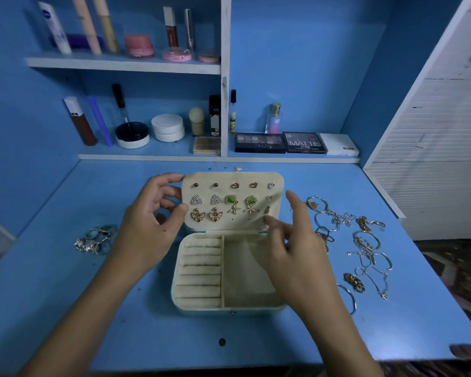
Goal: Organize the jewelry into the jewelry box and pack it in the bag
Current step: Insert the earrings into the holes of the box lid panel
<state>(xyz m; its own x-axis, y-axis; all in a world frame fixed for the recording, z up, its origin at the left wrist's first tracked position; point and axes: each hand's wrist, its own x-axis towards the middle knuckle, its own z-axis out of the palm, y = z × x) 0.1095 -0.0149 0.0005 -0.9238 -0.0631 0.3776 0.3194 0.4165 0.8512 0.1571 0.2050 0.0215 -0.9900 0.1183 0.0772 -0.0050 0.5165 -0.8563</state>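
A pale jewelry box (221, 268) stands open in the middle of the blue desk. Its upright lid (229, 176) carries several earrings in rows, among them butterflies (206, 215) and green studs (241, 200). My left hand (147, 229) grips the lid's left edge, thumb on its front. My right hand (297, 248) hovers at the lid's lower right corner with its fingers apart, just below a small earring (267, 210). The ring rolls (199, 270) and the right compartment (249, 278) hold nothing. No bag is in view.
A heap of rings (97, 238) lies left of the box. Chains, bangles and pendants (359, 240) are spread out to its right. Shelves behind hold cosmetics and eyeshadow palettes (280, 142). A white slatted panel (433, 137) closes off the right side.
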